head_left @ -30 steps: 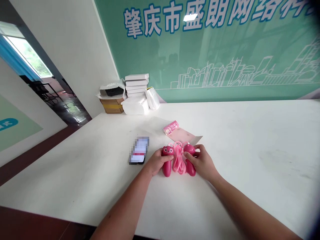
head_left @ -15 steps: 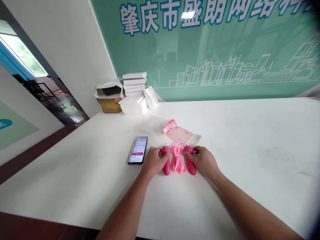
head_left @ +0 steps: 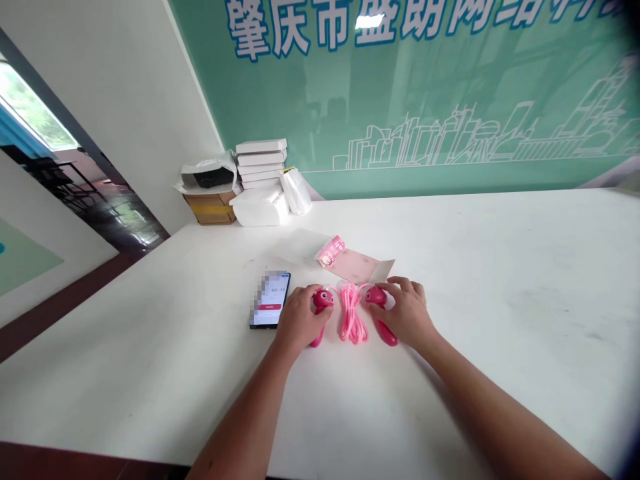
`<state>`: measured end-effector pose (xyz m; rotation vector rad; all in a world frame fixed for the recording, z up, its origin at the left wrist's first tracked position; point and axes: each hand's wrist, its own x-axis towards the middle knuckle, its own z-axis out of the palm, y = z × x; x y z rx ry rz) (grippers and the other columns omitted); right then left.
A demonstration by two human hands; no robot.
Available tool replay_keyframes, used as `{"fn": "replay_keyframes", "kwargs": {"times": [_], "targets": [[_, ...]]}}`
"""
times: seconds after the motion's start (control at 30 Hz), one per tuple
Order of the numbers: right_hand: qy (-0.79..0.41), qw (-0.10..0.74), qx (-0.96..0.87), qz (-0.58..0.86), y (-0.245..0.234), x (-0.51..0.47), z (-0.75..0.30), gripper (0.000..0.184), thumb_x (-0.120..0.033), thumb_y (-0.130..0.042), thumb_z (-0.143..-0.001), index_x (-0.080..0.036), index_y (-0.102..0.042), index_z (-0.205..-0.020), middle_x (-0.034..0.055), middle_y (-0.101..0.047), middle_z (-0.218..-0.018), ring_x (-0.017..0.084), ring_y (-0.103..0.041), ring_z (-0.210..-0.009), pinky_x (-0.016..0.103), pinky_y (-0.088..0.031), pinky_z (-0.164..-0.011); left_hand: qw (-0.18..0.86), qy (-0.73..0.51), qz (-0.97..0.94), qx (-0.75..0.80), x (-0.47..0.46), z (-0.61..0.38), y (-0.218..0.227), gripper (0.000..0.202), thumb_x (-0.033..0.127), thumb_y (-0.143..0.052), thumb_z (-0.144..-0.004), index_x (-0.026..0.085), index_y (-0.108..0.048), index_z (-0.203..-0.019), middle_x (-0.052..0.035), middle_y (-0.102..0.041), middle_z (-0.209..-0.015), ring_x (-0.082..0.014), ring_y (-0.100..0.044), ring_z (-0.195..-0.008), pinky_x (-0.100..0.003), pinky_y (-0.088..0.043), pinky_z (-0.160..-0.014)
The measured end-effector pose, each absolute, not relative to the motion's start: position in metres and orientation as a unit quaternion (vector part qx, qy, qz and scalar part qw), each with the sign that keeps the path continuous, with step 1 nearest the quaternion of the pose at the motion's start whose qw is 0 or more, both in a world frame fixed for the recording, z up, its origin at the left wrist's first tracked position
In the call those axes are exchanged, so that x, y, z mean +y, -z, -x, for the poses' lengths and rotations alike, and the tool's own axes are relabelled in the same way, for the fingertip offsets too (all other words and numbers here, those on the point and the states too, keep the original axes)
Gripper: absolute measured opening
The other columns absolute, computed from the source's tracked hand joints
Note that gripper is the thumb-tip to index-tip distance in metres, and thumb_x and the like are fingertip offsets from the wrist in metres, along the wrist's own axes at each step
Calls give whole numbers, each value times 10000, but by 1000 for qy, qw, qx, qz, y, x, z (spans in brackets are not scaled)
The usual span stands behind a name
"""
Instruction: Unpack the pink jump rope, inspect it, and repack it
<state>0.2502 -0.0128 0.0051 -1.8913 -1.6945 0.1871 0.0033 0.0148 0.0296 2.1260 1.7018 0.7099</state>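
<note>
A pink jump rope lies on the white table, its cord [head_left: 353, 319] coiled and bundled between two dark pink handles shaped like animals with eyes. Around the left handle [head_left: 323, 299] my left hand [head_left: 301, 319] is closed, thumb on the near side and fingers behind. The right handle [head_left: 377, 297] is gripped by my right hand [head_left: 407, 312] between thumb and fingers, its lower end sticking out toward me. Both handles stand a little apart from the coiled cord.
Left of my left hand lies a phone [head_left: 271, 300] showing a timer. Beyond the rope is a clear plastic wrapper [head_left: 357, 265] with a pink printed header [head_left: 331, 251]. At the back left stand a cardboard box [head_left: 210, 208], stacked white boxes [head_left: 261, 160] and white packs [head_left: 263, 205].
My hands have moved apart, drawing the two handles outward from the coiled cord. The left handle has turned so its eyes show more. The camera view has shifted slightly.
</note>
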Motion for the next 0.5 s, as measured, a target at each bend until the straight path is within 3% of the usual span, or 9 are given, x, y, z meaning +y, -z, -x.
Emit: {"fn": "replay_keyframes", "kwargs": {"times": [0.5], "targets": [[-105,276,-622,725,-7,-11,-262,423,-464,-716,-821,-311,-741,-1215,80,-575,-1411,374,-452,-1292,531,-406,-1067,147,-216,-735,626,20,7,-37,483,350,-696,-865,254,-646,-1336,-94,-679,-1302,-302,-601,-1258,-411,-478,-1057]]}}
